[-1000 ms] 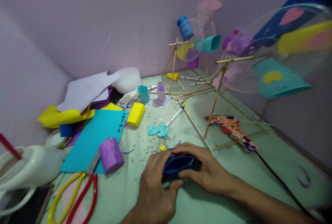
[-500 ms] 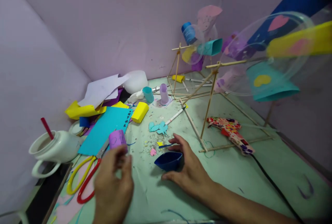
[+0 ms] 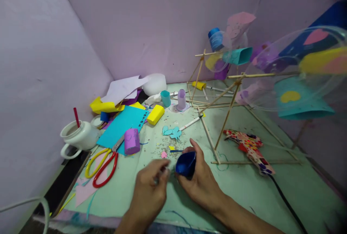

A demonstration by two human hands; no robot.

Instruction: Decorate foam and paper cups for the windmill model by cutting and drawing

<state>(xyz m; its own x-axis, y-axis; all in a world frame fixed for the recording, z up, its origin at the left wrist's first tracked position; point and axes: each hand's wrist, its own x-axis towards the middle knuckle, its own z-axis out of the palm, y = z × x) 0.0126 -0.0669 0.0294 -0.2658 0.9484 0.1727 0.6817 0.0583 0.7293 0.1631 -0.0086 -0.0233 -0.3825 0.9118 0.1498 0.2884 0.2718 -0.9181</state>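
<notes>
My right hand is closed around a dark blue paper cup, thumb below and fingers behind it. The cup's open, pointed mouth faces left and up. Close by on the left, my left hand has its thumb and fingertips pinched together. Anything between them is too blurred to make out. A purple paper cup stands beyond the left hand, beside scissors with one yellow and one red handle. Just past the blue cup lie a small pink paper heart, a yellow scrap and a thin blue strip.
A patterned hot glue gun with a black cord lies on the right, under a wooden stick frame carrying a clear disc with coloured paper cups. Turquoise card, a yellow paper cup and a white pot are on the left.
The view has shifted left. My left hand has moved right, away from the purple cup and toward the blue cup. My right hand has closed on the blue cup and tilted it.
</notes>
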